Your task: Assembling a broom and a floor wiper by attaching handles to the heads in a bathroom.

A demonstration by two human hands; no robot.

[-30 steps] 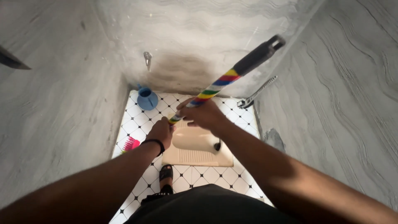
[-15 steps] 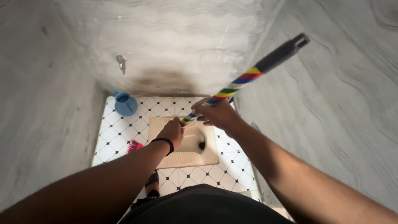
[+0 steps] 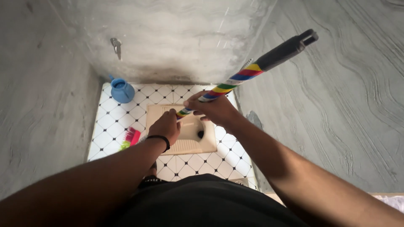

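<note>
Down between our forearms, both hands are wrapped around a long striped pole (image 3: pixel 235 80). Our left hand (image 3: pixel 165 126), with a black band on the wrist, is closed around the lower part of the pole, low over the squat toilet pan (image 3: pixel 185 145); that low grip looks like the one that steers and presses. Our right hand (image 3: pixel 212 108) is closed around the pole just above it, fingers curled over the rainbow stripes, likely giving the push and pull. From there the pole slants up and to the right, ending in a dark grip (image 3: pixel 286 48) that hangs free near the grey wall, so the handle stays clear of our body.

Just left of the pan, pink and green bristles (image 3: pixel 130 138) rest on the white tiled floor (image 3: pixel 235 162); we cannot tell whether they belong to this pole. Further back in the left corner stands a blue jug (image 3: pixel 122 91), tucked against the wall, out of the way. Above it, a small metal tap (image 3: pixel 115 44) sticks out of the stained back wall.
</note>
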